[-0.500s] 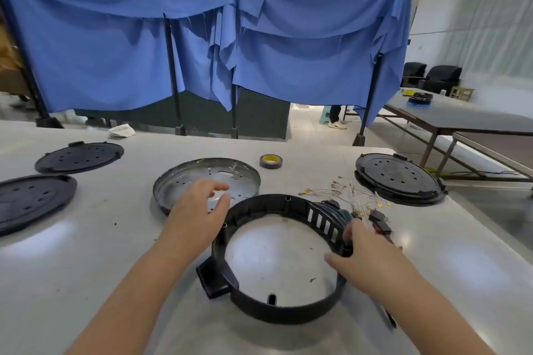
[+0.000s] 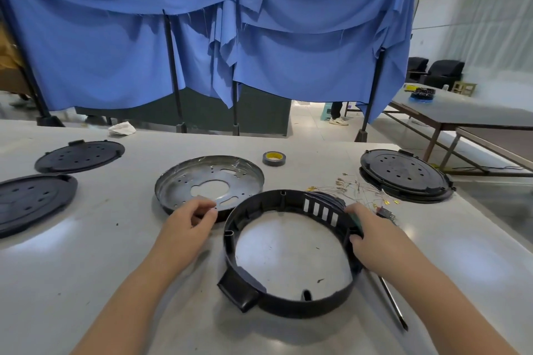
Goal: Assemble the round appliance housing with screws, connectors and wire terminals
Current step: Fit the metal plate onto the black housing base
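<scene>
The black ring housing [image 2: 288, 305] lies flat on the white table, its vented slots at the far right and a handle block at the near left. My right hand [image 2: 375, 242] grips its right wall, thumb inside and fingers outside. A shallow metal plate [image 2: 210, 179] with a large centre cut-out sits just behind and left of the ring. My left hand [image 2: 187, 223] has its fingers curled at the plate's near rim and seems to pinch it. Thin wires with yellow terminals [image 2: 360, 189] lie behind my right hand.
Two black round lids [image 2: 80, 155] [image 2: 31, 202] lie at the left and a third [image 2: 403, 174] at the right near the table edge. A roll of tape [image 2: 274, 158] sits behind the plate. A screwdriver [image 2: 393, 304] lies under my right forearm. Blue cloth hangs behind the table.
My left hand has slid off the ring's left wall to the metal plate's near rim. My right hand keeps its hold on the ring's right wall.
</scene>
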A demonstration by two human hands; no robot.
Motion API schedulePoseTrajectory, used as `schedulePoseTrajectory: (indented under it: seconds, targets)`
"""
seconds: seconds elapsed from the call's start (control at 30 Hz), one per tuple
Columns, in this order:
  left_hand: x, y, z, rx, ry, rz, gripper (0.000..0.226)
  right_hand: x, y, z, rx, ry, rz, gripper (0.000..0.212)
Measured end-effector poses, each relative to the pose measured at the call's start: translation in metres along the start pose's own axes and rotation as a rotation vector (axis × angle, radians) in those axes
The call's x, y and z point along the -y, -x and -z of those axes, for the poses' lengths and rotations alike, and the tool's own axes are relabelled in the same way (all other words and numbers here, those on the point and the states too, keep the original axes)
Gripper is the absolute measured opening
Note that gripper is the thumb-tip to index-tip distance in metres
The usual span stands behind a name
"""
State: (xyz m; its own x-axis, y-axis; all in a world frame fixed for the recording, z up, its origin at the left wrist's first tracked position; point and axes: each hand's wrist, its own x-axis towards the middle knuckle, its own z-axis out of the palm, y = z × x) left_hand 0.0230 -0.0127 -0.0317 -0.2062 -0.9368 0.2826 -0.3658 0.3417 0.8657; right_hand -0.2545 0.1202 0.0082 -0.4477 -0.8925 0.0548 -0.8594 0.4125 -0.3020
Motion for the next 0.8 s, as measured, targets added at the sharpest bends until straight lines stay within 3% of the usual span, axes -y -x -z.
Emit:
schedulePoseTrajectory:
  seconds: [0.57,0.67,0.8]
  targets:
    - [-0.028,0.01,-0.013,0.218,0.458,0.419,0.017,-0.02,-0.013,-0.001,-0.11,-0.275,0.17,0.048]
    - [-0.031,0.011,-0.011,0.247,0.415,0.406,0.022,-0.017,-0.015,-0.004,-0.136,-0.351,0.202,0.043]
    - [-0.034,0.012,-0.013,0.132,0.372,0.277,0.021,-0.015,-0.014,-0.012,-0.21,-0.483,0.203,0.026]
